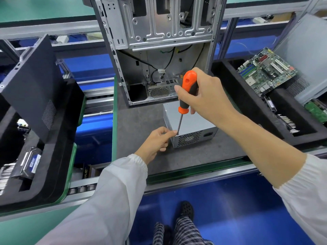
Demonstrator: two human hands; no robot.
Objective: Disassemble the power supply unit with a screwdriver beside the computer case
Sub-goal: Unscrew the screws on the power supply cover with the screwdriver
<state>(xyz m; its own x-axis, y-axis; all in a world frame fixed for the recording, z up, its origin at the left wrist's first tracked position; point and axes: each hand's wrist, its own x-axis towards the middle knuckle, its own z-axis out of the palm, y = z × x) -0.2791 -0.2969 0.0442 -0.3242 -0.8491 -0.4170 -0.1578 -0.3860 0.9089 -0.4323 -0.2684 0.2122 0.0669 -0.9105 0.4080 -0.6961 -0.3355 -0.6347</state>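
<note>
A small grey sheet-metal power supply unit (190, 127) with a perforated fan grille stands on the dark grey counter (138, 121), just in front of the open silver steel computer case (159, 55), whose inside shows loose black cables. The right hand (208, 96) wraps its fingers (178, 90) round the orange-and-black handle of a screwdriver (185, 96), held nearly upright with its thin metal shaft pointing down to the near left top corner of the unit. The left hand (155, 142) sits beside that corner, thumb and forefinger pinched together at the screwdriver tip; whether a screw lies between them is too small to tell.

On the left, a black foam tray (58, 156) holds a hard drive (31, 163) with a blue-and-white label, its writing unreadable. On the right, another black foam tray (251, 110) carries a green motherboard (265, 73). Below the counter edge a dark box shows the letters "PRIME" (85, 173).
</note>
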